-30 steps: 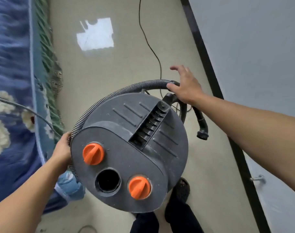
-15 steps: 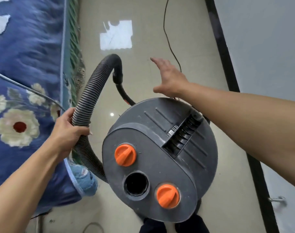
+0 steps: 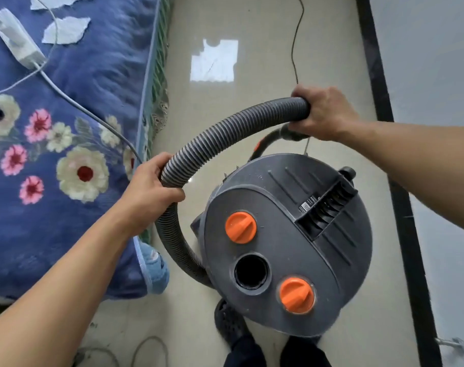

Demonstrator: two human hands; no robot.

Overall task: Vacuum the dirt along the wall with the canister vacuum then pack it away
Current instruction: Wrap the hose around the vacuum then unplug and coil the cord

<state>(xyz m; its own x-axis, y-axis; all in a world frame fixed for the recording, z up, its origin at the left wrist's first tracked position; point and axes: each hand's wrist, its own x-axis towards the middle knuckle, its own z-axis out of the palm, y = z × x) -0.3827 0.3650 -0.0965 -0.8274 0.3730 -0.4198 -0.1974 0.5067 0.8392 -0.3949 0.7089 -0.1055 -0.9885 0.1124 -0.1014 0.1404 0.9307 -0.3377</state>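
The grey canister vacuum (image 3: 286,234) stands on the floor at my feet, its lid showing two orange knobs and an open round port. Its ribbed grey hose (image 3: 225,133) arches up over the lid from the canister's left side. My left hand (image 3: 149,192) grips the hose low on the arch, beside the bed. My right hand (image 3: 321,112) grips the hose at the top right of the arch, above the canister's far edge. Beyond that hand the hose's black curved end drops behind the canister, mostly hidden.
A bed with a blue floral blanket (image 3: 53,154) fills the left; a white charger and cable lie on it. The grey wall with a black skirting (image 3: 379,102) runs along the right. A thin black cord (image 3: 295,49) trails across the beige floor ahead.
My right hand, open above the canister before, now grips the hose. The hose arch has swung from the left over to the right. My left hand keeps its hold.
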